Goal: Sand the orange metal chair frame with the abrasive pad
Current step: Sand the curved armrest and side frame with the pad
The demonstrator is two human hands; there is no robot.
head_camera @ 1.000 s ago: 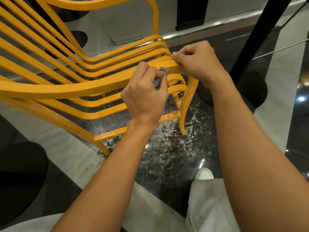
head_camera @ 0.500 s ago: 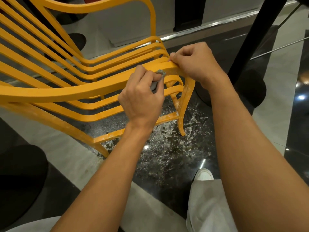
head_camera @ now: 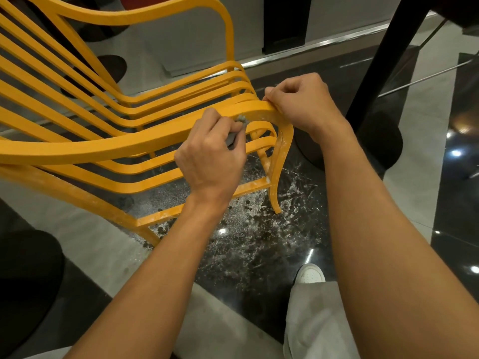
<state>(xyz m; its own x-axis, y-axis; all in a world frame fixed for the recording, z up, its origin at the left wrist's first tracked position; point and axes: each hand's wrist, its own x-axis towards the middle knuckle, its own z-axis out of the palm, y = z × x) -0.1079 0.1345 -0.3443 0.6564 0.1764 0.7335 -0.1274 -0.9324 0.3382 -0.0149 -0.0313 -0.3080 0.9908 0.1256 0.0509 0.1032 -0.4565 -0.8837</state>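
The orange metal chair frame [head_camera: 108, 145] with its long curved slats fills the left and middle of the view. My left hand [head_camera: 211, 161] grips a small grey abrasive pad [head_camera: 239, 123] and presses it against the near arm rail, just before the rail bends down into the front leg. Most of the pad is hidden under my fingers. My right hand [head_camera: 302, 104] holds the same rail at the bend, fingers curled over its top edge. White sanding dust marks the front leg and the lower crossbar.
Pale dust and specks lie scattered on the dark glossy floor [head_camera: 254, 239] under the chair's front. A black post [head_camera: 388, 47] with a round base stands at the right. My white shoe [head_camera: 309, 274] and light trouser leg are below. A dark round base sits at the lower left.
My left hand has slid the pad a short way left along the arm rail, away from the bend. My right hand keeps its hold at the bend.
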